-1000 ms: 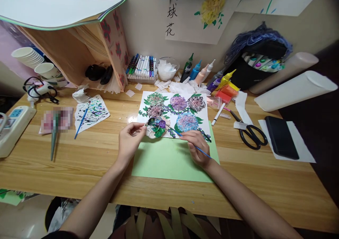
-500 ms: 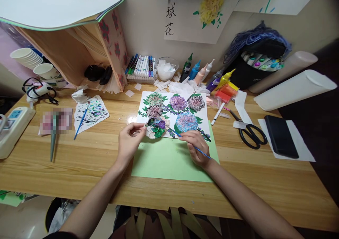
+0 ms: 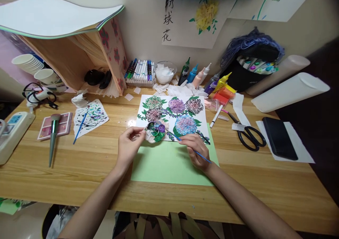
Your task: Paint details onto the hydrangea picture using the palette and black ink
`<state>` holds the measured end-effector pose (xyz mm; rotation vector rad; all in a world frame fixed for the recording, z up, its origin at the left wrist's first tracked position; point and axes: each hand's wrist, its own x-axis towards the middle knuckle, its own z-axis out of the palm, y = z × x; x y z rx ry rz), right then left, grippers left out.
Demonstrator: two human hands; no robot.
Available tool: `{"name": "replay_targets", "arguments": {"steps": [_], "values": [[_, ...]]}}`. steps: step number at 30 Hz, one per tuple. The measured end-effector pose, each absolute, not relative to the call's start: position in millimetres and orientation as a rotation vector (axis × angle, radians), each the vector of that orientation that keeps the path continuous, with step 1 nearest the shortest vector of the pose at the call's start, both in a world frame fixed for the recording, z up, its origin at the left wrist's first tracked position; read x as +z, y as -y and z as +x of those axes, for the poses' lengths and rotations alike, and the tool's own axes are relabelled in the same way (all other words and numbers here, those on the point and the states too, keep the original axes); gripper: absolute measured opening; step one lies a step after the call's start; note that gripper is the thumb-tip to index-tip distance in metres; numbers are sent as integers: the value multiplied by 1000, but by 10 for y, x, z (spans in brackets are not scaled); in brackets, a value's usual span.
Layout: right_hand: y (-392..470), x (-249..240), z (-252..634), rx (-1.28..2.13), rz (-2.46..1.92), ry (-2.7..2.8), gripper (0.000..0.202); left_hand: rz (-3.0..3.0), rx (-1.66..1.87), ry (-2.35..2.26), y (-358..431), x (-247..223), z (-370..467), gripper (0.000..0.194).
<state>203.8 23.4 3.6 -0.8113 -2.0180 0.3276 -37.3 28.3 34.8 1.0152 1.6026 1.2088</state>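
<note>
Left hand (image 3: 129, 144) pinches the palette (image 3: 155, 132), right hand (image 3: 197, 145) grips the brush (image 3: 202, 156); beyond them, the flower painting (image 3: 177, 106) seems mostly done, partly bare.

On the table (image 3: 87, 182), the flower picture (image 3: 171, 119) overlaps the far part of a sheet (image 3: 172, 165). Over its near edge, the left hand (image 3: 131, 143) holds a palette (image 3: 155, 133), left of the right hand's (image 3: 196, 149) paintbrush (image 3: 203, 157). Behind stand, left to right, a marker box (image 3: 140, 81), a bowl (image 3: 165, 77) and bottles (image 3: 198, 78). Scissors (image 3: 251, 139) and a phone (image 3: 280, 138) lie right; a makeup brush (image 3: 53, 136) lies far left, partly on a case (image 3: 66, 124).
</note>
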Motion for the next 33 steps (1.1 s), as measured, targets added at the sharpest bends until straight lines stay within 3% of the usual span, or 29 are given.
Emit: {"name": "replay_targets", "arguments": {"steps": [7,15,21,33], "values": [[-274,111,2111,264,-885,1739,27,984,1228,-1628,-340,414,-464,30],[-680,669,2113,363,-1077,1422,20,899,1347,-1686,-707,565,-962,34],[-996,891,1836,551,-1189,1545,41,807,1323,-1732,-856,433,-1218,35],[-1284,895,994,640,-1077,1829,28,660,1353,-1707,-854,254,-1437,36]]}}
